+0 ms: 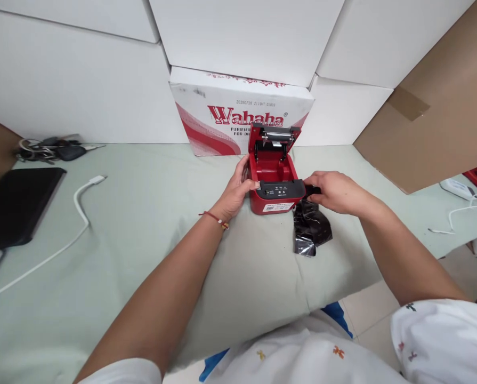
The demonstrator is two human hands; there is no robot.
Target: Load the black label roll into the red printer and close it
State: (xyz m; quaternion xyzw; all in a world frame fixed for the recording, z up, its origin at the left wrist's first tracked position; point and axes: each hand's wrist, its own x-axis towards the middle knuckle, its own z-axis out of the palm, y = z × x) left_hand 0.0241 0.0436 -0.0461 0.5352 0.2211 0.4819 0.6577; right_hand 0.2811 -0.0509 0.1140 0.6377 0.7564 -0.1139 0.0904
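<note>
Both hands (238, 192) on printer (276, 186) (glossy, boxy)

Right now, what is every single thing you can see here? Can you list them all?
printer: one, red with a black front panel, lid open, middle of the table
black plastic bag: one, black and shiny, right of the printer
Wahaha box: one, white with red print, behind the printer
white boxes: several, white, stacked along the back
cardboard sheet: one, brown, leaning at back right
keys: one bunch, dark and silver, back left
black case: one, black, left edge
white cable: one, white, left on the cloth
table cloth: one, pale green, covering the table
left hand: one, on the printer's left side, red string at the wrist
right hand: one, gripping the bag's top beside the printer
</note>
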